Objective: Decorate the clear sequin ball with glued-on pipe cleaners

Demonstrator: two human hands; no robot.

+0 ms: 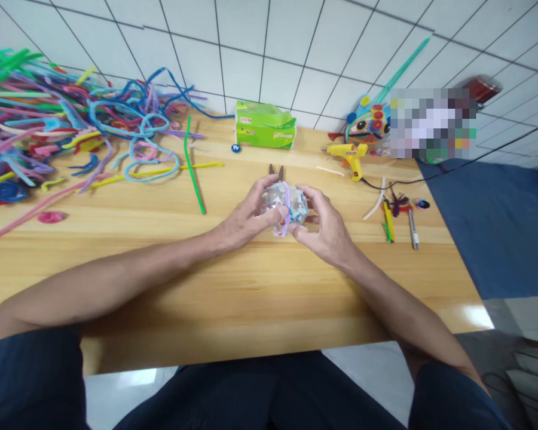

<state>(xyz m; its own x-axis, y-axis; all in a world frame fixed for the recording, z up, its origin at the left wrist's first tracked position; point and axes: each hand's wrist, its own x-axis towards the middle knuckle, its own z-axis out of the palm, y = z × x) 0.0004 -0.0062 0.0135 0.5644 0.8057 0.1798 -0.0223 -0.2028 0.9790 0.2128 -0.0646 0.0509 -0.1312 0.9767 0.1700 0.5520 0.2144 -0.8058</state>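
Between both hands is a clear, rounded plastic ball with a lilac fuzzy strip around its middle and blue and white bits on its right half. My left hand is closed on the ball's left side, its thumb pressed near the strip. On the right side, the fingers and thumb of my right hand curve around the speckled half. Just beyond the ball, two dark pointed tips stick out, partly hidden by it; I cannot tell what they belong to.
Colourful pipe cleaners pile up at the left, with a green one nearer. A green tissue pack stands by the wall. At right lie a yellow glue gun with its cord, a yellow cutter and a grey pen-like tool.
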